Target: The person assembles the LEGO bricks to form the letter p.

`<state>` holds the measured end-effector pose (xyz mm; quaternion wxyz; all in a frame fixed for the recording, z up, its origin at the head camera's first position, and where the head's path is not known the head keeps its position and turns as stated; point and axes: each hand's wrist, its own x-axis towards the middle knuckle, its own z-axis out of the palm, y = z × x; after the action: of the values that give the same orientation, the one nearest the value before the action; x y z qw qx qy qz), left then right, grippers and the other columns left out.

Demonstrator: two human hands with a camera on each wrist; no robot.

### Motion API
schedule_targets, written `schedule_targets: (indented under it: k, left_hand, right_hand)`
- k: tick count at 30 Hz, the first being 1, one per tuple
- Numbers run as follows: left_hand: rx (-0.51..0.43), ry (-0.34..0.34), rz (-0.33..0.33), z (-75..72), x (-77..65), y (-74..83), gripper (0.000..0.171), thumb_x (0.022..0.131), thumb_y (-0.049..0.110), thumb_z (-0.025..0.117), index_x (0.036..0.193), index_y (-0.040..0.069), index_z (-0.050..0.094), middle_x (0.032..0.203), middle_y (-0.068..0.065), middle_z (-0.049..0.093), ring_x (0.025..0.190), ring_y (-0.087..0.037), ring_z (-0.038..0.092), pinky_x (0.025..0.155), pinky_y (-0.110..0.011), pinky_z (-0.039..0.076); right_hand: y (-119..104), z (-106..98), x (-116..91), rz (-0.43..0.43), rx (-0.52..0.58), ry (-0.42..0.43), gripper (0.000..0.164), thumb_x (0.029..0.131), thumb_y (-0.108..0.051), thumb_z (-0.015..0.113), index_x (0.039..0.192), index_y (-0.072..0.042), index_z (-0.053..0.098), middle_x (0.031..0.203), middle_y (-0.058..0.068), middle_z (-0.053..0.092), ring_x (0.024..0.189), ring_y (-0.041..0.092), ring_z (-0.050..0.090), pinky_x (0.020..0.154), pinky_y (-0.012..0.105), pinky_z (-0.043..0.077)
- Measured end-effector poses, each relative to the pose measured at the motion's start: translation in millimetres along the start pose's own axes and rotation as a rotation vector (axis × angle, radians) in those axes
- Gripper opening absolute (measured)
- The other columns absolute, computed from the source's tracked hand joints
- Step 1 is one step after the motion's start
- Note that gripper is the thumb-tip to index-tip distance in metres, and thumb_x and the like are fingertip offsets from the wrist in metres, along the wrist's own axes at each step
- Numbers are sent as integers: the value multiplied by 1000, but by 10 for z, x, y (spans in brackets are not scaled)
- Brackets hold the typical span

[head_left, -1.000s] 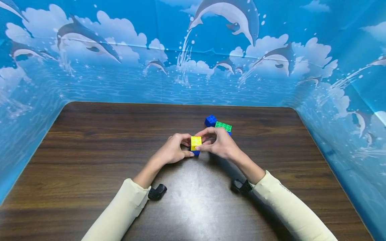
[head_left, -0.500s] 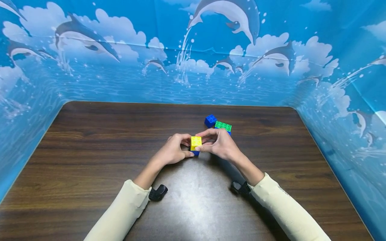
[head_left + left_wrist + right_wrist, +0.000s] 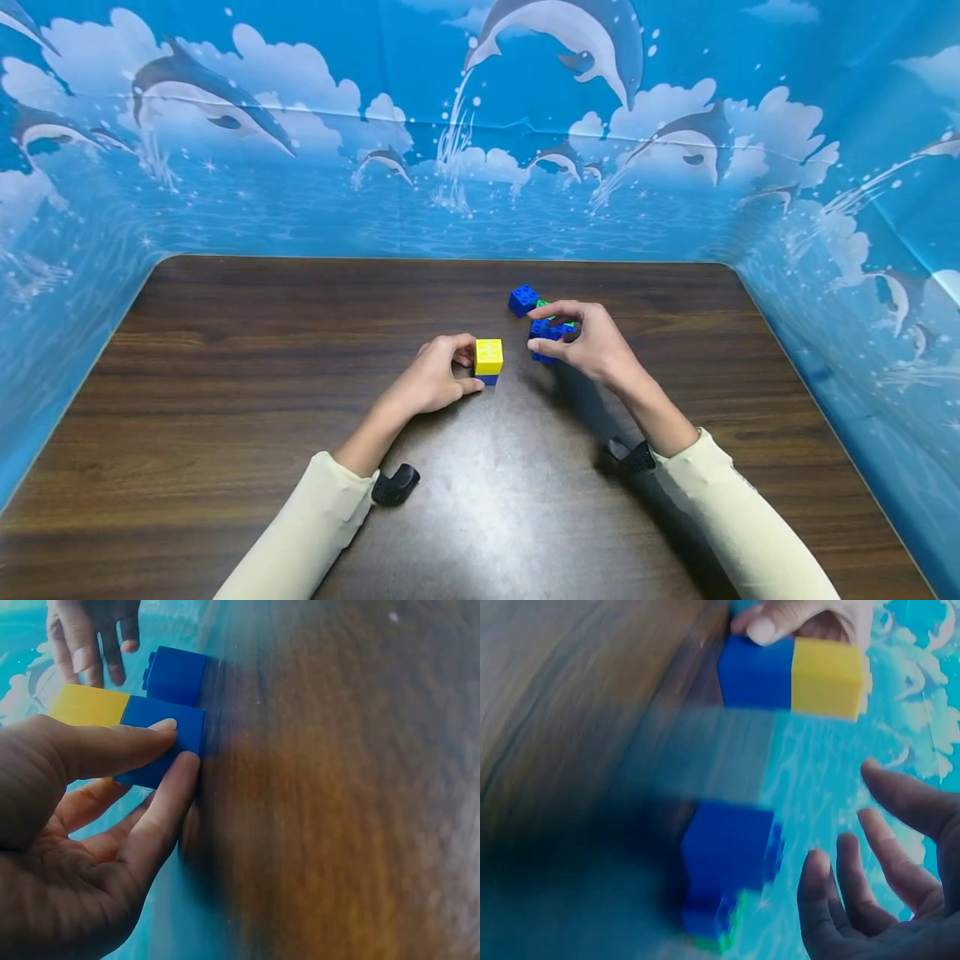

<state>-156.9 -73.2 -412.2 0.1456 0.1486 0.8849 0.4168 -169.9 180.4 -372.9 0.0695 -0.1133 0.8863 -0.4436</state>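
Note:
A yellow toy building brick (image 3: 488,356) sits on top of a blue toy building brick (image 3: 163,735), forming a stack on the table. My left hand (image 3: 435,377) pinches the lower blue brick between thumb and fingers from the left side. The right hand (image 3: 594,343), its thumb and fingers spread apart, is over another blue brick (image 3: 546,330) right of the stack. In the right wrist view, the fingers (image 3: 855,877) have nothing between them and stand apart from that brick. A green brick (image 3: 544,306) shows partly behind the right hand.
One more blue brick (image 3: 522,300) lies at the back, left of the green one. The dark wooden table (image 3: 262,333) has a dolphin-printed blue curtain (image 3: 300,200) along its back and sides.
My right hand has let go of the yellow brick and moved right, toward the loose blue and green bricks. The left hand stays on the stack.

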Motion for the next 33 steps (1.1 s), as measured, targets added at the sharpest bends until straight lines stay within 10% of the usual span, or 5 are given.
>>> schedule_targets:
  k: [10, 19, 33]
  left_hand:
    - [-1, -18, 1, -77, -3, -3, 59, 89, 13, 89, 142, 7, 62, 131, -15, 70, 118, -31, 67, 108, -49, 57]
    - [-110, 54, 163, -157, -48, 38, 52, 88, 17, 91, 136, 15, 69, 128, -13, 73, 117, -38, 69, 103, -55, 59]
    - [-429, -2, 47, -119, -19, 65, 41, 91, 5, 86, 129, 10, 73, 118, -20, 71, 107, -31, 71, 77, -46, 71]
  right_hand:
    - [287, -252, 62, 123, -2, 76, 34, 101, -16, 78, 132, -2, 73, 133, 22, 72, 120, 39, 72, 97, 50, 66]
    - [555, -240, 128, 183, -24, 65, 30, 99, -13, 79, 126, -1, 74, 113, 18, 73, 101, 27, 66, 81, 23, 54]
    - [659, -172, 163, 210, -61, 36, 38, 94, -9, 84, 129, 0, 72, 124, 22, 72, 111, 33, 67, 86, 28, 57]
